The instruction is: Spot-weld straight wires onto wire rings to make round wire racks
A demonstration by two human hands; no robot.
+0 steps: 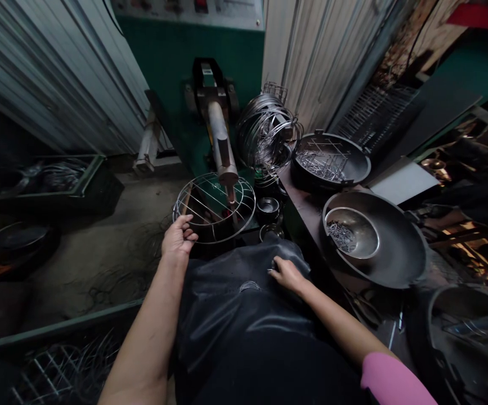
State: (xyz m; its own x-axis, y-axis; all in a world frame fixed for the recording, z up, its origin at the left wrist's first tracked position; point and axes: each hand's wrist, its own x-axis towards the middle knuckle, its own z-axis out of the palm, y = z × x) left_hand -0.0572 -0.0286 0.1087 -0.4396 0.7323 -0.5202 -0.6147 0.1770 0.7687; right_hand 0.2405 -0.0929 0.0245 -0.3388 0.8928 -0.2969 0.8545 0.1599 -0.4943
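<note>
My left hand [179, 236] is closed around the near left rim of a round wire rack [204, 211], made of a metal ring with bars across it. The rack's right part lies by the lower tip of a machine arm [225, 163]. Above the dark apron on my lap [231, 315], my right hand [286, 274] is closed, fingers pinched together; a small bit shows at the fingertips, too small to name. A little bunch of curved wires [250, 286] rests on the apron.
Wire rings [264, 132] hang beside the green machine [163, 62]. On the right, a black pan [332, 160] holds wire pieces, and a larger pan [399, 247] holds a steel bowl [370, 233] with small metal parts. Green bins [100, 174] stand left. Another person's arm [446, 218] shows at far right.
</note>
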